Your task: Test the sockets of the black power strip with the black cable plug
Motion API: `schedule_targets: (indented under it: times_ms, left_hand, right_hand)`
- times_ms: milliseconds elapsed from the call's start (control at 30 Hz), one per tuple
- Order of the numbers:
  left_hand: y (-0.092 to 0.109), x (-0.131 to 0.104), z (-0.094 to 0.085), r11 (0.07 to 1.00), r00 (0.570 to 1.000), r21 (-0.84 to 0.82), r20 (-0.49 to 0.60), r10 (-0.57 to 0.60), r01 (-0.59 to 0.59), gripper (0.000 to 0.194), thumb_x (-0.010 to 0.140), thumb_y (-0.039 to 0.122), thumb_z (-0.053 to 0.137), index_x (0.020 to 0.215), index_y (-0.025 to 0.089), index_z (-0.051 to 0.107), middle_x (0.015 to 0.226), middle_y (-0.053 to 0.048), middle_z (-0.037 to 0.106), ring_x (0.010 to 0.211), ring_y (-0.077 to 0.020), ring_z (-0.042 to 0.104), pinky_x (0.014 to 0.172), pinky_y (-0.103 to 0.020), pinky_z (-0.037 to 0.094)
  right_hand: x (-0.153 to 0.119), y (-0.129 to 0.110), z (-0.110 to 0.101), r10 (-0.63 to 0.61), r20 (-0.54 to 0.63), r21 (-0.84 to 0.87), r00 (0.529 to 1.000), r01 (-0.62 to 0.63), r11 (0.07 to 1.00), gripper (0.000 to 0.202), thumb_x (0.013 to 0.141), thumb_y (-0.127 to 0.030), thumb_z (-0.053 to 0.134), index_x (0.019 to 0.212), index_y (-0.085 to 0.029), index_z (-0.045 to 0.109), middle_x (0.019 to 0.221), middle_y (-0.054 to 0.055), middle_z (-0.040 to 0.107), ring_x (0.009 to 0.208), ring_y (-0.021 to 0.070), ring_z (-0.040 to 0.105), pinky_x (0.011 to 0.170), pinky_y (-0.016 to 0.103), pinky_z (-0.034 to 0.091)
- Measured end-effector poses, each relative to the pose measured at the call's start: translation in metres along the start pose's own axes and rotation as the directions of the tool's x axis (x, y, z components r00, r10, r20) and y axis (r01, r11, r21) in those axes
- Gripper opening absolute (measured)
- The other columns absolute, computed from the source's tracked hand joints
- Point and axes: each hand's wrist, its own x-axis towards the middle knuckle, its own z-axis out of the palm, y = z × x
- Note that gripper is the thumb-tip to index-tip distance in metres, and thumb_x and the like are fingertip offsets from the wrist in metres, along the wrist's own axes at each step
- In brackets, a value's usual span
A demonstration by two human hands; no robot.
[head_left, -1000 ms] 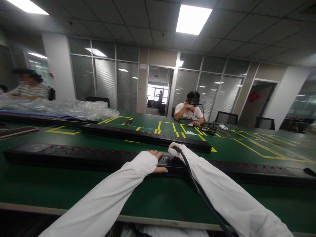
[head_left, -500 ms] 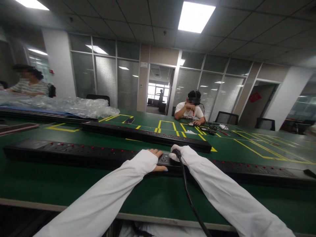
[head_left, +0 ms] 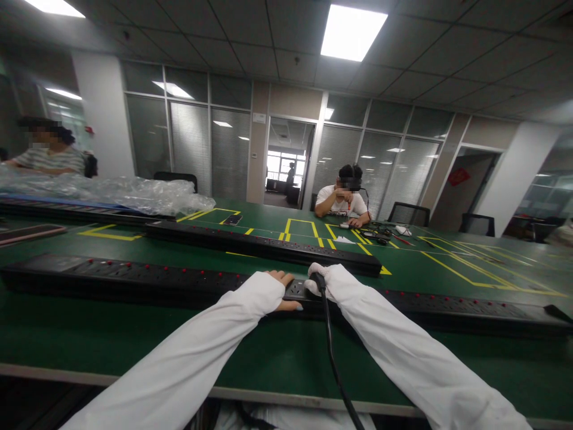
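A long black power strip (head_left: 179, 280) with red switches lies across the near part of the green table. My left hand (head_left: 285, 291) is wrapped over the strip near its middle, thumb on the near side and fingers on the far side. Just right of it, my gloved right hand (head_left: 319, 280) grips a black plug (head_left: 320, 283) at the strip's sockets. From the plug a black cable (head_left: 332, 352) runs down over the table's near edge. Whether the plug's pins are inside a socket is hidden.
Behind lies a second black strip (head_left: 264, 245). Clear plastic wrap (head_left: 147, 194) covers items at the left. A phone (head_left: 233, 220), yellow tape marks and tangled cables (head_left: 380, 233) are farther back. One person (head_left: 342, 200) sits opposite, another (head_left: 51, 155) at the far left.
The view has shifted slightly, and the cable's lower part hangs a little farther left. Both hands keep their places on the strip and plug.
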Motion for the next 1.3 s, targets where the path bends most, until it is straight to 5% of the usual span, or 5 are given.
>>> schedule_targets:
  times_ms: [1300]
  left_hand:
    - [-0.0018, -0.0029, -0.0001, 0.999, 0.998, 0.016, -0.056, 0.042, -0.041, 0.077, 0.058, 0.077, 0.029, 0.112, 0.023, 0.041, 0.093, -0.007, 0.055, 0.080, -0.0256, 0.054, 0.067, -0.036, 0.041]
  right_hand:
    - [-0.0001, -0.0019, 0.0000, -0.006, 0.029, -0.114, 1.000, 0.010, 0.993, 0.033, 0.071, -0.053, 0.038, 0.080, -0.023, 0.051, 0.049, -0.005, 0.043, 0.044, 0.0035, 0.033, 0.046, 0.016, 0.020]
